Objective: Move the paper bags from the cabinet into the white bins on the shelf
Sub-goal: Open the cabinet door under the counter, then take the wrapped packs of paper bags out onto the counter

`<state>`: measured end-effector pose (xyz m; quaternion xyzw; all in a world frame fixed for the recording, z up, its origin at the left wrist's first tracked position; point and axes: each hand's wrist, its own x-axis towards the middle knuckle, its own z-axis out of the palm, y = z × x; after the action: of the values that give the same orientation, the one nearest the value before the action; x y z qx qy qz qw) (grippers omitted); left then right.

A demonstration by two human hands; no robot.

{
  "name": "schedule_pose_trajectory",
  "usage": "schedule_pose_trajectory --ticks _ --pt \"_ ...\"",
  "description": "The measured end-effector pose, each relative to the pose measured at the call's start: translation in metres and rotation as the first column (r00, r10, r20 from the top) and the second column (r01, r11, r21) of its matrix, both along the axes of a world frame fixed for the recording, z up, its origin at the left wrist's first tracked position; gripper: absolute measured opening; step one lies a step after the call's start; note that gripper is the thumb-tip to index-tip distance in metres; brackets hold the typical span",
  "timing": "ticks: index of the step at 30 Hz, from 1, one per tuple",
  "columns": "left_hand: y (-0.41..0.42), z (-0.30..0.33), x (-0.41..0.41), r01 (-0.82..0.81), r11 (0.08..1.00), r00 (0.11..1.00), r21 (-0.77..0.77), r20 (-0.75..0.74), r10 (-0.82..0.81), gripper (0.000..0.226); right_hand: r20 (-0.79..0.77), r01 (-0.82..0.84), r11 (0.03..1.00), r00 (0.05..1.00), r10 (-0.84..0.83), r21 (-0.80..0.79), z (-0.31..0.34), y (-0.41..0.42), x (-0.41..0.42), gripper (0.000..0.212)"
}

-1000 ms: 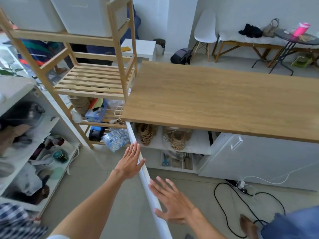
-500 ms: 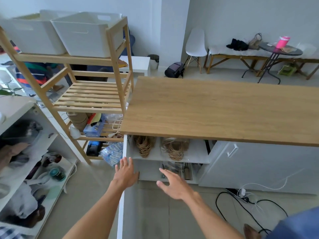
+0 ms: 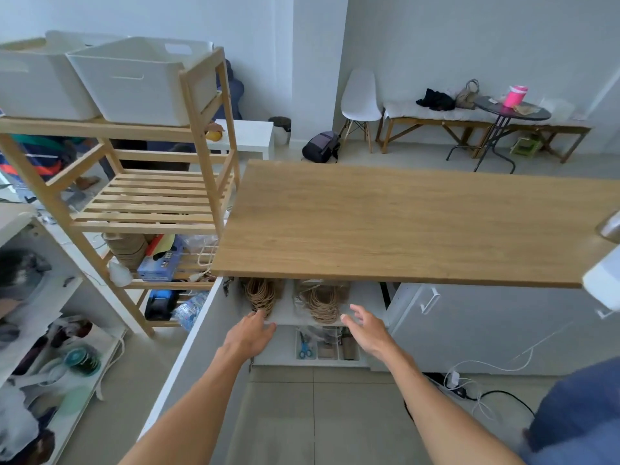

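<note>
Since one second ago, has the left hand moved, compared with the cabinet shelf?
Yes. The left hand has left the edge of the open cabinet door and gone forward to the front edge of the cabinet shelf, by the left bundle of paper bags.

1. I see two white bins [image 3: 134, 82] on top of a pale, honey-coloured wooden shelf [image 3: 201, 129].
2. The table [image 3: 402, 223] has a light oak top with fine grain lines.
3. The cabinet [image 3: 335, 317] below it is white inside, and its open door [image 3: 194, 347] is white too.
4. The paper bags [image 3: 258, 293] show tan-brown twisted handles.
5. In the tray [image 3: 327, 347] under them I spot scissors [image 3: 304, 345] with blue handles.
6. A blue box [image 3: 157, 263] sits low on the shelf beside something red and yellow.
7. Far back, a white chair [image 3: 360, 95], a bright pink cup [image 3: 515, 95] and a dark round side table [image 3: 513, 110].
8. The floor [image 3: 318, 414] is pale grey tile.
</note>
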<state>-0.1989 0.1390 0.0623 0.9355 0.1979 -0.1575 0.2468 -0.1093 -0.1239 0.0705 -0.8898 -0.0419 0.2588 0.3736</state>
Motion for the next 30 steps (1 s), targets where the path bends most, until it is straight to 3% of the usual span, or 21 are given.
schedule_pose_trajectory --ticks 9,15,23,30 --pt "-0.031 -0.026 0.037 0.012 1.000 0.995 -0.004 -0.103 -0.013 0.050 -0.123 0.087 0.995 0.989 -0.081 0.044 -0.020 -0.038 0.045 0.062" --pt "-0.039 -0.054 0.076 -0.123 0.989 0.990 -0.083 -0.084 0.116 0.063 -0.156 0.125 0.990 0.981 -0.114 0.062 -0.049 -0.051 0.095 0.057" --pt "-0.039 -0.151 0.131 -0.213 0.951 0.977 -0.223 -0.048 0.207 0.064 -0.088 0.097 0.995 0.991 -0.097 -0.003 -0.140 -0.039 0.166 0.052" --pt "-0.021 -0.231 0.188 -0.256 0.933 0.962 -0.251 0.026 0.271 0.069 -0.015 0.164 0.986 0.986 -0.164 -0.024 -0.229 -0.023 0.230 0.062"
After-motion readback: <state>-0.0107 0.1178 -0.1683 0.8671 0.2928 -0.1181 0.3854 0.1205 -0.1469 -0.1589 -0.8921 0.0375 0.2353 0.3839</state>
